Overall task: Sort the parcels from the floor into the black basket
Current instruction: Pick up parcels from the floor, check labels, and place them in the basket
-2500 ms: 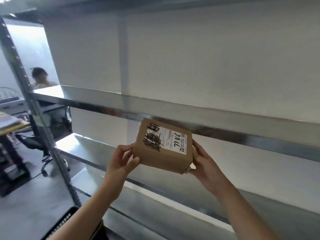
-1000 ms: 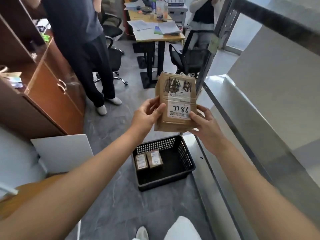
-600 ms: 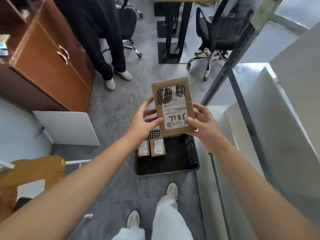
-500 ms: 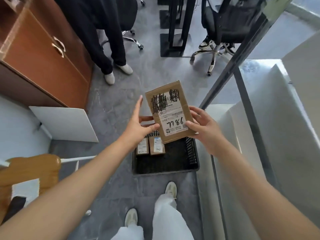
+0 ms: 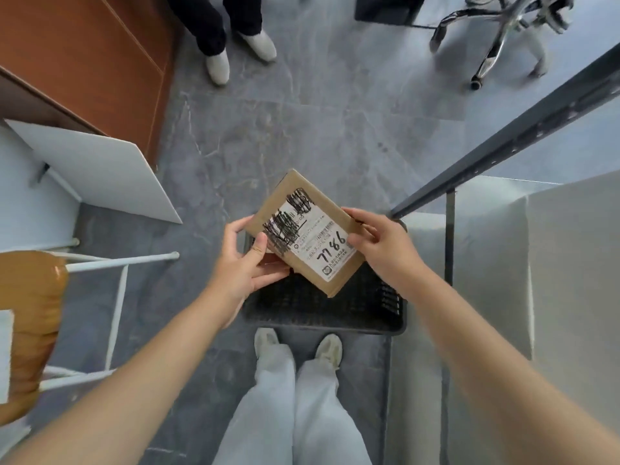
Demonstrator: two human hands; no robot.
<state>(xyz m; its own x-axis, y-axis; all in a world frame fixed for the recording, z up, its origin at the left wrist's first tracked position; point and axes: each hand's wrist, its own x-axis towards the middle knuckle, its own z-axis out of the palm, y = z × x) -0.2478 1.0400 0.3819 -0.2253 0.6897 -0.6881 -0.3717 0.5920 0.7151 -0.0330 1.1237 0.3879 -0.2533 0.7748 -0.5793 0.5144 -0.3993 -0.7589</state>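
Tilted parcel (image 5: 303,229) further, brought lower over basket (image 5: 322,325). Pinched at opposite edges by left hand (image 5: 241,263) and right hand (image 5: 382,246). Probably light, rigid cardboard; edge grips adequate.

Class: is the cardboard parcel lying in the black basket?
No, the left hand and right hand hold the cardboard parcel above the black basket.

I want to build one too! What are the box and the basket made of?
The box looks like matte brown cardboard, with a white paper label stuck on. The basket seems to be black plastic, going by its moulded mesh walls, though I cannot be sure.
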